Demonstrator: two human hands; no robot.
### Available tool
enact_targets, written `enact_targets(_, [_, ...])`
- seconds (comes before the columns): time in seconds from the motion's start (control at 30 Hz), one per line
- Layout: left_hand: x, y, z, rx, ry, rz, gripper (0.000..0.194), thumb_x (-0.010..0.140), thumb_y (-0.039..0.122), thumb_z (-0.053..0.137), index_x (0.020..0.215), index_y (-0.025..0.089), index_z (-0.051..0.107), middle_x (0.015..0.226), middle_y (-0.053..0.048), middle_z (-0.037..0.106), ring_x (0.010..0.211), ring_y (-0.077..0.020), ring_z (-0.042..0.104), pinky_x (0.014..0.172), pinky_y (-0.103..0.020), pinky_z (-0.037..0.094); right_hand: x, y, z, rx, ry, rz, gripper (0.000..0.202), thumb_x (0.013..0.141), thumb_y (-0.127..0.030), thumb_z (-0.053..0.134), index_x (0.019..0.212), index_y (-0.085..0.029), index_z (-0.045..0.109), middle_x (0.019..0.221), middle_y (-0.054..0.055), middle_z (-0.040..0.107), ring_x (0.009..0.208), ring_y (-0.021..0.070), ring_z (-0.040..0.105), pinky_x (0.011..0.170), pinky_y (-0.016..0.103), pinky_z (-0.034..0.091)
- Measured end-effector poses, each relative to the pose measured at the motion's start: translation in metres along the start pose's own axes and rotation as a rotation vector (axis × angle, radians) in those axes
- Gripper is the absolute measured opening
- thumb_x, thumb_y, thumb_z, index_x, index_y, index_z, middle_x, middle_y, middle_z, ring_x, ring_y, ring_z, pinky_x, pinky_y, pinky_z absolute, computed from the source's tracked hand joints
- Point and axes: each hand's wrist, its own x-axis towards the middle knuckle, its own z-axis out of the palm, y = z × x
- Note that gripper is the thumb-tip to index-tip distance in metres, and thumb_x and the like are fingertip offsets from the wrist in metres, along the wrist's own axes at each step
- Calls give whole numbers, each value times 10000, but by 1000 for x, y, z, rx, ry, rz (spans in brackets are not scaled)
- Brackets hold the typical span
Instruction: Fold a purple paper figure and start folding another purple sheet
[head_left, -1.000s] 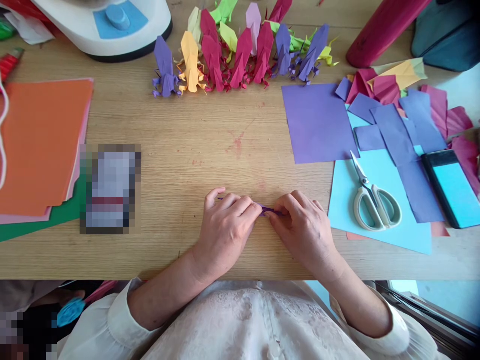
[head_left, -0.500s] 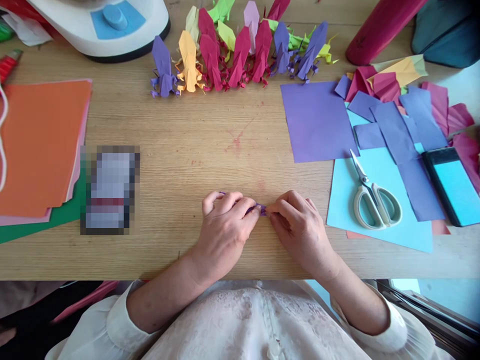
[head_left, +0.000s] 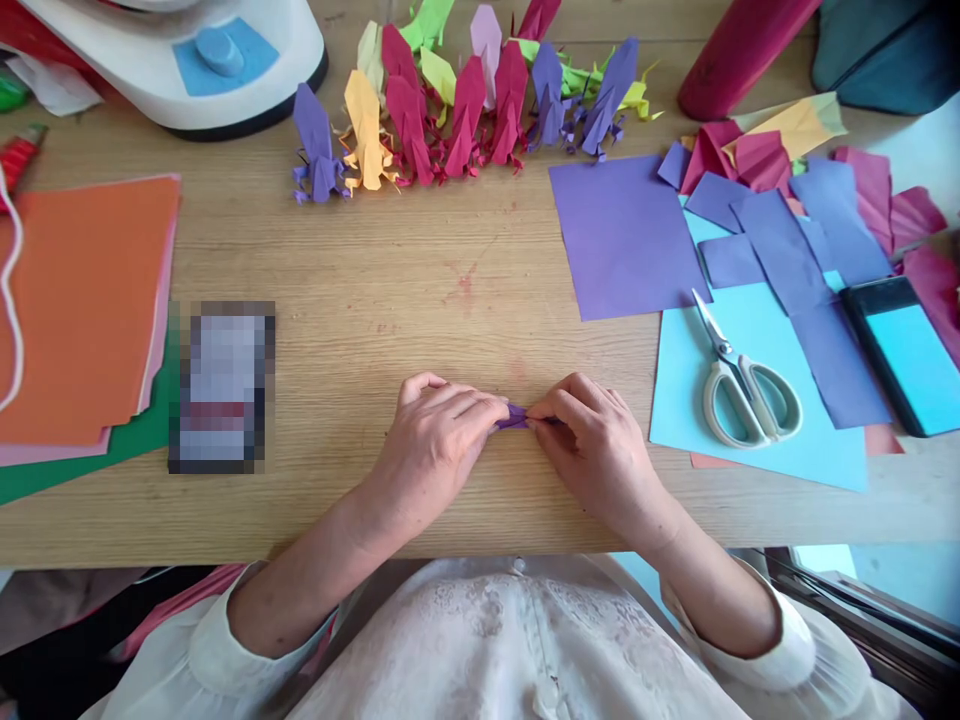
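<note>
Fingers (head_left: 486,406) of the left hand (head_left: 427,455) are pinching one end of a narrow folded purple paper (head_left: 514,416), and those of the right hand (head_left: 600,450) are gripping its other end, tips brought close together; the paper is sitting to the left of the scissors (head_left: 752,405), mostly covered by the hands, so its full shape is staying hidden. Half a second ago the hands were nearly meeting; now they are standing slightly apart, and a wider band of purple is showing between them; the left hand's fingers are lying flatter than before, and the bit of purple that was poking out beyond them is no longer showing.

Around the scissors nothing is changing its arrangement, though the whole view is shifting slightly; a light blue sheet (head_left: 679,400) is lying under them, and a purple square sheet (head_left: 626,240) is resting beyond and left of them; a phone (head_left: 915,350) is lying to their right, and purple scraps (head_left: 780,250) are spreading just beyond them; a cluster of folded paper figures (head_left: 465,120) is standing farther beyond and to their left on the desk (head_left: 360,270); an orange sheet (head_left: 82,300) is topping a stack of papers well to their left.
</note>
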Motion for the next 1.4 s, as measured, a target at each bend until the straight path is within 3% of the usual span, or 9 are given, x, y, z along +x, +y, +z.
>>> enact_targets(0.2, [2, -5, 1, -53, -28, 0, 114, 953, 132, 563, 946, 219, 637, 996, 21, 755, 905, -146, 671, 904, -376, 335, 1, 0, -1, 43, -6, 16, 135, 927, -169, 567, 822, -198, 647, 842, 29, 603, 758, 174, 550, 705, 319, 368])
enact_targets(0.43, [-4, -7, 6, 29, 48, 106, 176, 975, 161, 544, 949, 234, 702, 1084, -2, 759, 990, -165, 677, 907, -389, 343, 3, 0, -2, 56, -17, 34, 131, 925, -180, 589, 812, -202, 651, 832, 19, 610, 746, 163, 552, 694, 311, 361])
enact_targets(0.73, [-9, -21, 0, 199, 62, 401, 264, 961, 85, 536, 1167, 197, 658, 1212, -49, 722, 1056, -162, 675, 984, -400, 390, 4, 0, -1, 28, -37, 31, 127, 923, -187, 571, 808, -211, 619, 837, 27, 610, 734, 165, 553, 699, 313, 362])
enact_targets(0.93, [-9, -29, -5, 333, -6, 549, 295, 970, 100, 519, 1243, 151, 618, 1295, -98, 673, 1170, -186, 627, 958, -400, 418, 4, 1, -1, 19, -45, 32, 111, 915, -183, 585, 812, -206, 616, 839, 22, 605, 735, 164, 548, 693, 310, 355])
enact_targets(1.13, [-12, -29, -4, 404, -62, 584, 313, 982, 119, 485, 1272, 138, 604, 1346, -127, 632, 1195, -226, 602, 936, -422, 454, 4, 0, 0, 2, -45, 32, 113, 922, -193, 575, 817, -207, 614, 841, 24, 604, 735, 165, 545, 689, 310, 349])
enact_targets(1.4, [-13, -23, -1, 368, -19, 545, 288, 957, 116, 526, 1224, 126, 632, 1301, -156, 654, 1165, -257, 617, 923, -435, 471, 4, 1, 1, -11, -46, 19, 111, 919, -185, 567, 817, -213, 603, 837, 24, 595, 740, 171, 546, 690, 312, 350])
